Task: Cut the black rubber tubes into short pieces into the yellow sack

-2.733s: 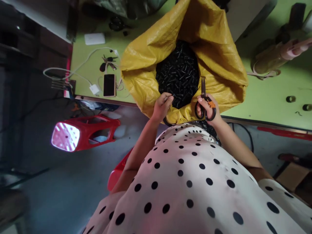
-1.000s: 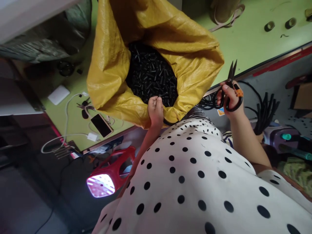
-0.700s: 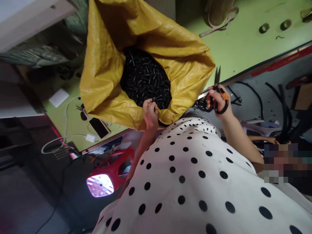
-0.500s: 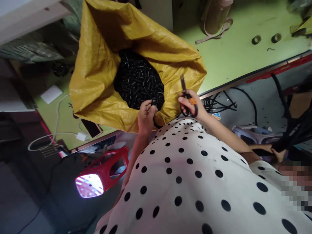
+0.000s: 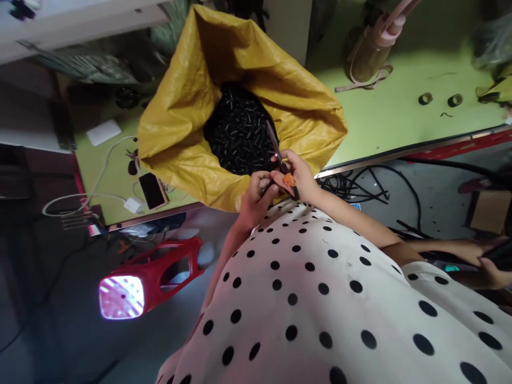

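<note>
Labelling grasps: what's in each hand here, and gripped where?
Right hand holds the scissors by the handle loops, blades pointing over the yellow sack. Left hand pinches something small and dark at the fingertips; too small to identify.

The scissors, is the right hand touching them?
Touching. The head view shows the right hand wrapped around the scissors at the handles, above the yellow sack.

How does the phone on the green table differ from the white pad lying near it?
The phone is dark and glossy; the white pad is pale and matte. The phone lies near the table's front edge beside a white charger; the pad lies farther back. Both are flat rectangles on the green table.
</note>
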{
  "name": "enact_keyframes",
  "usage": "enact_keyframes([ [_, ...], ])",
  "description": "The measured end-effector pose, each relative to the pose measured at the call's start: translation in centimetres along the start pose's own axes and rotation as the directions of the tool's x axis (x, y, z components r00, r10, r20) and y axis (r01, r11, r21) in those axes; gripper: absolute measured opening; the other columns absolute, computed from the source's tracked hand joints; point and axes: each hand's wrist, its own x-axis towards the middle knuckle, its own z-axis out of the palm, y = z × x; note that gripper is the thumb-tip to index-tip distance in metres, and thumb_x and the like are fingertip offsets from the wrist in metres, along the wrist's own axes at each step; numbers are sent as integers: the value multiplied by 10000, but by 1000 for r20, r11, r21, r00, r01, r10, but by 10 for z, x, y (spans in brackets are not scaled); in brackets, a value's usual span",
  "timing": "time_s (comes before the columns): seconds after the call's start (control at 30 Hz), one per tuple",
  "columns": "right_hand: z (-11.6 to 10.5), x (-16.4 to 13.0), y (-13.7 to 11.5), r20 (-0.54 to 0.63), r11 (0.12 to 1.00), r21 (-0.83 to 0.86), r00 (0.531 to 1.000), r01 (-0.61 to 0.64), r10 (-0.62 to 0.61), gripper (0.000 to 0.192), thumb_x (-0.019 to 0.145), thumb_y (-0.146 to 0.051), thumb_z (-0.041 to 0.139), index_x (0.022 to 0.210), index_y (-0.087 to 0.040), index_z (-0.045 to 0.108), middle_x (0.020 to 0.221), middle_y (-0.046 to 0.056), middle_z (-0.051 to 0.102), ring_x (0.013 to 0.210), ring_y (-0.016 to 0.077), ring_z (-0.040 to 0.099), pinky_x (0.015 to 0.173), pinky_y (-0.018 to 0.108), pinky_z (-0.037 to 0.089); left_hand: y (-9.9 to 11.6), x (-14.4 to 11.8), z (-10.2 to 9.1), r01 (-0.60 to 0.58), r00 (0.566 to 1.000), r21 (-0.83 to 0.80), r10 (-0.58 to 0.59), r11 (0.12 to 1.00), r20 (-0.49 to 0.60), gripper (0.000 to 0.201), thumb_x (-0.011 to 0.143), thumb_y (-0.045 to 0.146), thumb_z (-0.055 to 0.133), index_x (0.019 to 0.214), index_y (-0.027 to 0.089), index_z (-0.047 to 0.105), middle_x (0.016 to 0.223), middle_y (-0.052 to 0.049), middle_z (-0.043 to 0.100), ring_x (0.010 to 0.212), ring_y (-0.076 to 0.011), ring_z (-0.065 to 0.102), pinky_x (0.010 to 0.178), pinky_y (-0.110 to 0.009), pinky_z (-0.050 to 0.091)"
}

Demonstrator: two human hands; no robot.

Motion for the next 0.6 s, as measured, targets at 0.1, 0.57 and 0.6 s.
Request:
enact_keyframes([
  [0.1, 0, 1, -14, -116, 994, -92, 990, 64, -75, 371, 871, -502, 817, 1091, -287, 609, 720, -53, 484, 605, 137, 419, 548, 283, 338, -1, 3, 4, -70, 994, -19, 72, 997, 85, 360, 891, 506, 811, 1031, 229, 628, 831, -9, 699, 722, -144, 649, 673, -258, 556],
  [0.57, -23, 35, -26, -39, 1000, -25, 999, 14, -15, 532, 802, -649, 889, 1059, -288, 594, 665, -73, 497, 528, 123, 461, 477, 271, 375, 12, 27, 25, -65, 997, -113, 59, 991, -55, 373, 878, 559, 779, 971, 218, 658, 631, 66, 471, 537, -91, 365, 503, -219, 288],
  [0.6, -25, 39, -27, -11, 1000, -26, 1000, 9, -9, 532, 802, -647, 890, 1060, -288, 594, 663, -73, 496, 528, 123, 464, 476, 269, 375, 14, 28, 27, -67, 995, -119, 57, 991, -83, 374, 873, 559, 780, 964, 218, 656, 635, 65, 475, 541, -91, 366, 504, -217, 288],
])
